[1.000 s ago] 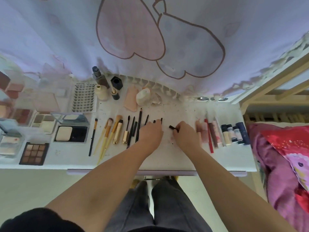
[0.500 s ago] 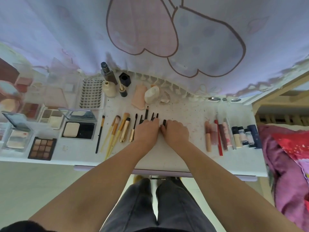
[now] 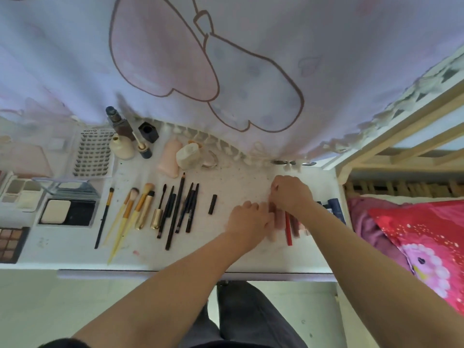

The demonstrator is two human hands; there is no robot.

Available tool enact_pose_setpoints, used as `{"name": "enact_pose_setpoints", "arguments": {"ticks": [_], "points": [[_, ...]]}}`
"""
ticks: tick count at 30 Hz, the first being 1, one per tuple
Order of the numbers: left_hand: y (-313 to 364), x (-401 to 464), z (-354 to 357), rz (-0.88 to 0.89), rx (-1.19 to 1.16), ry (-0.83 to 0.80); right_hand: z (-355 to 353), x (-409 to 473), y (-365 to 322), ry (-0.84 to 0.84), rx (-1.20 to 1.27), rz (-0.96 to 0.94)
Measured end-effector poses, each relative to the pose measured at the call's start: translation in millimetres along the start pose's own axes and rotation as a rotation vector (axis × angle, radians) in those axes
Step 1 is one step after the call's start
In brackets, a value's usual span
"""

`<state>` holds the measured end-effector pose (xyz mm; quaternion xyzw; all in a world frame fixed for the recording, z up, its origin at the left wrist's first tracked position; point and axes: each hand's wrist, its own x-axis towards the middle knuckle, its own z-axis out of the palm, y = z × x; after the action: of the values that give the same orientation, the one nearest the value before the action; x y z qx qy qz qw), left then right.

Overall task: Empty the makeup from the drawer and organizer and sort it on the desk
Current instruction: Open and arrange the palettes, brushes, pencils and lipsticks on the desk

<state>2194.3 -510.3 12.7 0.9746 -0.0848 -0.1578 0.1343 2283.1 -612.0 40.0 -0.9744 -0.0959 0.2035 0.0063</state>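
Observation:
Both my hands work at the row of lip products at the right of the white desk (image 3: pixel 241 182). My left hand (image 3: pixel 248 219) has its fingers curled against the pink lip tubes (image 3: pixel 277 219). My right hand (image 3: pixel 291 194) bends over the tubes' far ends, thumb and forefinger pinching there. A red pencil (image 3: pixel 288 232) lies just right of the tubes, and dark blue tubes (image 3: pixel 335 207) show behind my right wrist. A short black stick (image 3: pixel 212 204) lies alone, left of my hands. Further left lie black pencils (image 3: pixel 175 212) and yellow-handled brushes (image 3: pixel 135 209).
A powder compact (image 3: pixel 67 212), an eyeshadow palette (image 3: pixel 10 243) and a lash box (image 3: pixel 94 154) fill the left end. Bottles (image 3: pixel 121 146) and a pink sponge (image 3: pixel 170 156) stand at the back under a hanging cloth (image 3: pixel 226 71). A bed (image 3: pixel 414 234) adjoins the desk's right end.
Both hands have moved from the black pencils at the middle to the lip products at the right. The short black stick now lies alone on the desk.

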Motion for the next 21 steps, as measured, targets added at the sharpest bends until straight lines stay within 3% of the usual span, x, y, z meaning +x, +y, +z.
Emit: {"name": "enact_pose_setpoints", "arguments": {"ticks": [4,9,16,21], "points": [[14,9,13,-0.113,-0.010,-0.019,4,11,3,-0.061,-0.117,-0.096],[5,9,9,-0.223,0.007,0.035,6,22,-6,-0.123,-0.059,-0.151],[-25,-18,2,-0.202,-0.097,0.273,-5,20,-28,-0.309,0.529,-0.116],[-42,-44,-24,-0.245,-0.507,0.180,-17,-2,-40,-0.242,0.727,-0.222]]}}
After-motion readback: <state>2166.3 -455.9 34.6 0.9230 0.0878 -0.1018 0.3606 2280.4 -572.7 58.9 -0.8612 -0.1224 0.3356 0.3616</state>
